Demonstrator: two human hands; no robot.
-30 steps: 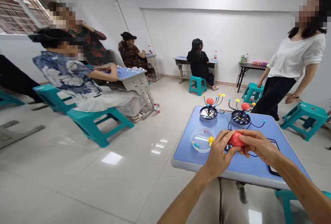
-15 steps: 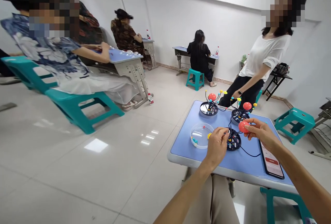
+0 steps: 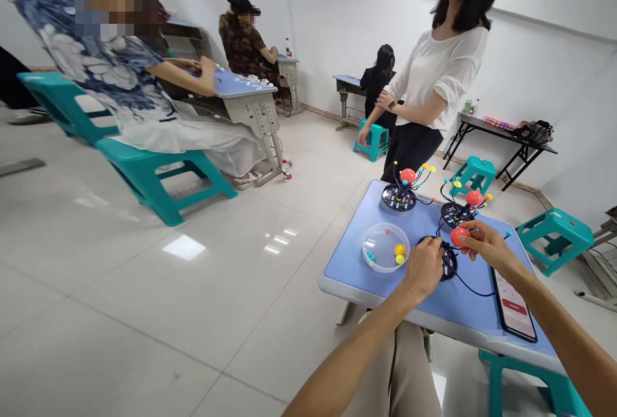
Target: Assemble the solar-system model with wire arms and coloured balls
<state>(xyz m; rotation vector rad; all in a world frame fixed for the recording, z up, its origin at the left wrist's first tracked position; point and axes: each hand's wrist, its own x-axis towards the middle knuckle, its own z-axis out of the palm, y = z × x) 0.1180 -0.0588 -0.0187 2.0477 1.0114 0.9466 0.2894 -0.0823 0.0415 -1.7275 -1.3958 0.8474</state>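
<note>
My right hand [image 3: 492, 248] pinches a glossy red ball [image 3: 459, 238] above a round black base [image 3: 451, 269] with small printed labels. My left hand [image 3: 425, 268] is closed at the near left side of that base, fingertips together by its thin black rods; what they grip is hidden. Left of it lies a clear round dish [image 3: 380, 269] with small yellow, blue and red pieces. Farther back stand two planet models, one at the left [image 3: 399, 198] and one at the right [image 3: 456, 214], each with a red ball and coloured beads on curved rods.
A phone [image 3: 515, 308] rests at the right of the blue desk [image 3: 347, 269]. Just beyond the desk stands a person in a white top [image 3: 434, 76]. Teal stools [image 3: 554, 237] are around, and another person [image 3: 106, 89] sits at a desk to the left.
The view has shifted slightly. The standing person has moved left and now holds one arm with the other hand. Yellow pieces in the dish are now uncovered by my left hand. The red ball remains in my right hand.
</note>
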